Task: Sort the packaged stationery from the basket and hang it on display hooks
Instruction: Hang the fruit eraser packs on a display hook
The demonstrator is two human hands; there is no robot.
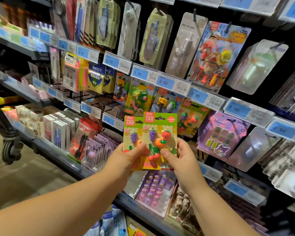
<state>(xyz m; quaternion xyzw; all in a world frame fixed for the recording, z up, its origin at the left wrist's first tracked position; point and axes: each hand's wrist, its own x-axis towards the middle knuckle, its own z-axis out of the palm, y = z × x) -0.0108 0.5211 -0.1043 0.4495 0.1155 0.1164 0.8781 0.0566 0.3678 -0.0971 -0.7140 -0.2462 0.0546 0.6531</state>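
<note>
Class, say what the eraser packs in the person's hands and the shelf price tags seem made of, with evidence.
Eraser packs: printed card, flat with a punched hang slot; likely a clear plastic blister over it, faint glare.
Fruit shapes: probably rubber, moulded and dull-sheened.
Price tags: paper slips behind glossy clear plastic strips, judging by reflections.

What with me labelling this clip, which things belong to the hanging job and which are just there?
Job: fruit eraser packs, left hand, right hand, matching hung pack.
Just there: sticky notes, Kuromi pack, firefighter pack, cart wheel.
</note>
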